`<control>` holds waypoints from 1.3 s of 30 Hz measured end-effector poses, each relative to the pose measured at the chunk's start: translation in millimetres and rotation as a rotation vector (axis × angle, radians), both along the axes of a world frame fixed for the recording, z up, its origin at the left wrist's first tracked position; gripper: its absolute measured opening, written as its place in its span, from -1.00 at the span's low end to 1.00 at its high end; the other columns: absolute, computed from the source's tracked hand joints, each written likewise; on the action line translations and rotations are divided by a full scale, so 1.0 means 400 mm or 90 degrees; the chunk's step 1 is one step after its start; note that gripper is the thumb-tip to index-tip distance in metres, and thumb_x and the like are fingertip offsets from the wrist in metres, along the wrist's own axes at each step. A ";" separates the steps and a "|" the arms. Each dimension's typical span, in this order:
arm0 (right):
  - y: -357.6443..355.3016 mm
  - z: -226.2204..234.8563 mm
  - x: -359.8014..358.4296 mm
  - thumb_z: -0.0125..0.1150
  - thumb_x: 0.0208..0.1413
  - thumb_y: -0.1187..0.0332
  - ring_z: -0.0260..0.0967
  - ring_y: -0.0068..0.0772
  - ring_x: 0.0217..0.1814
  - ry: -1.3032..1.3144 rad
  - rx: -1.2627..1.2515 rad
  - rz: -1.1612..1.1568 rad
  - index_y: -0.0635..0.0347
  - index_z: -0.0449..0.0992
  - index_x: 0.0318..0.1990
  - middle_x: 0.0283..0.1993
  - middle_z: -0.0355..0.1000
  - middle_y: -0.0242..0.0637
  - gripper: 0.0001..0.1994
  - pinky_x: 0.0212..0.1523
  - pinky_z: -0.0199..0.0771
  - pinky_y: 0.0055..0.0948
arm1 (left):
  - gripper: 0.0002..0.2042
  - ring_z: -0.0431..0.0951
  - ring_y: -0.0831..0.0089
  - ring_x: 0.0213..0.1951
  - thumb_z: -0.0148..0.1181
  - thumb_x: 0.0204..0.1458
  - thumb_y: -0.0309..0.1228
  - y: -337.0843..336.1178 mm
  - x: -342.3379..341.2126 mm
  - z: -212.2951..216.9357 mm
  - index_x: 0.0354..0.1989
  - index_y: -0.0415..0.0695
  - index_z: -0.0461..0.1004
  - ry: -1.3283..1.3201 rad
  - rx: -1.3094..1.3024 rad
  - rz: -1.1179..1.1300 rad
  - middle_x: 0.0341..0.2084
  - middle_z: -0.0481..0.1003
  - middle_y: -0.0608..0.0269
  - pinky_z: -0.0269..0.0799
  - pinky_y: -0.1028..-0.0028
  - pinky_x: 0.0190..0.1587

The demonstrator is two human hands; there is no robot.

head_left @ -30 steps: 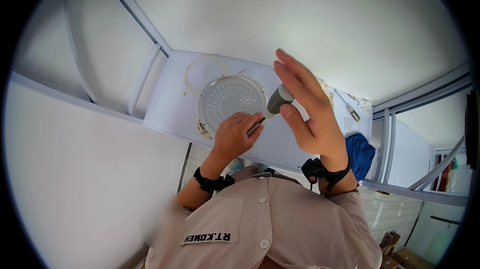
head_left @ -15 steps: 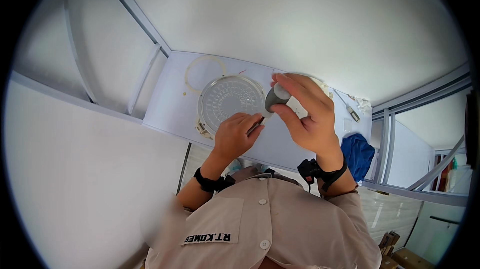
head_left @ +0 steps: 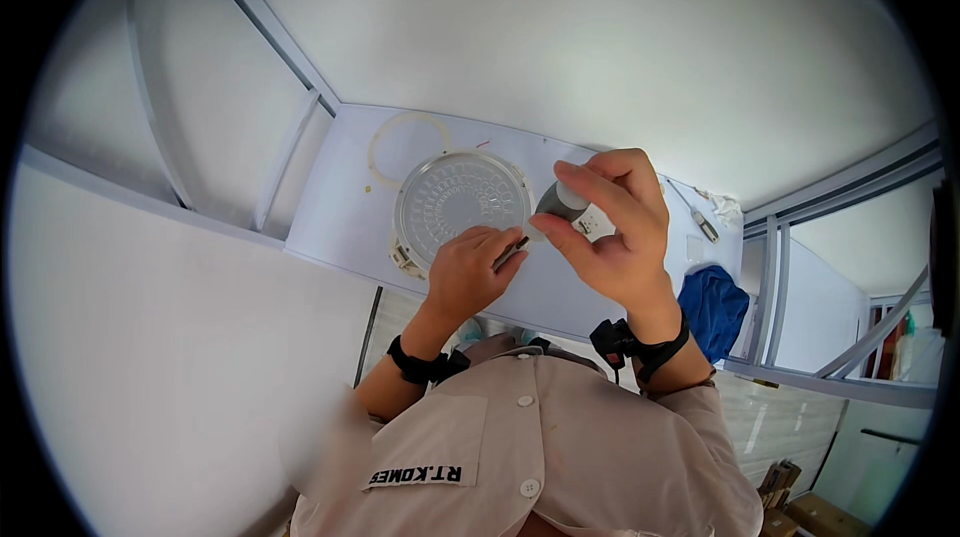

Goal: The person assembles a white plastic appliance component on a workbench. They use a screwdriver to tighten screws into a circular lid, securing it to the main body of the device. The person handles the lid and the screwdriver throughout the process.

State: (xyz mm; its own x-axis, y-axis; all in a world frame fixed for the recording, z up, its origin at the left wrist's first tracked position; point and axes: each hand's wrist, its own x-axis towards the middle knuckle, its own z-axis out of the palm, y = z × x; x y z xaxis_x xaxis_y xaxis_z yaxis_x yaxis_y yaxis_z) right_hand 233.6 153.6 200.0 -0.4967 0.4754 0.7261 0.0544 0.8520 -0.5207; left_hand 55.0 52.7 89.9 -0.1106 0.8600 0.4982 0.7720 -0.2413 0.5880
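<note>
A screwdriver with a grey handle (head_left: 560, 201) slants over the table, its handle up and to the right. My right hand (head_left: 632, 242) holds that handle between thumb and fingers. Lower down, my left hand (head_left: 470, 269) pinches the screwdriver's dark shaft between thumb and forefinger. The left hand rests over the near right rim of a round lamp-like disc (head_left: 458, 199), which has a metal rim and a clear, ridged face. My fingers hide the screwdriver's tip and whatever it meets.
A thin cream ring (head_left: 372, 149) lies behind the disc. Past my right hand are another screwdriver (head_left: 706, 227), crumpled white material (head_left: 727, 205) and a blue cloth or bag (head_left: 712, 312). A small white part (head_left: 592, 226) shows beside the right hand. Metal frame bars (head_left: 290, 162) border the table.
My right hand's fingers have shifted around the screwdriver handle, and the handle's top has moved slightly right and down. The left hand and the disc stay in place.
</note>
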 end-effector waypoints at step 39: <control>-0.021 -0.016 -0.027 0.63 -0.10 0.47 0.43 -0.22 -0.05 0.076 -0.085 0.081 0.18 0.65 0.19 0.00 0.46 -0.13 -0.40 -0.13 0.50 -0.31 | -0.77 0.67 0.22 -0.34 0.50 0.04 -0.34 -0.005 -0.009 -0.014 -0.16 -0.03 0.64 0.021 -0.013 -0.008 -0.42 0.65 0.25 0.58 0.28 -0.35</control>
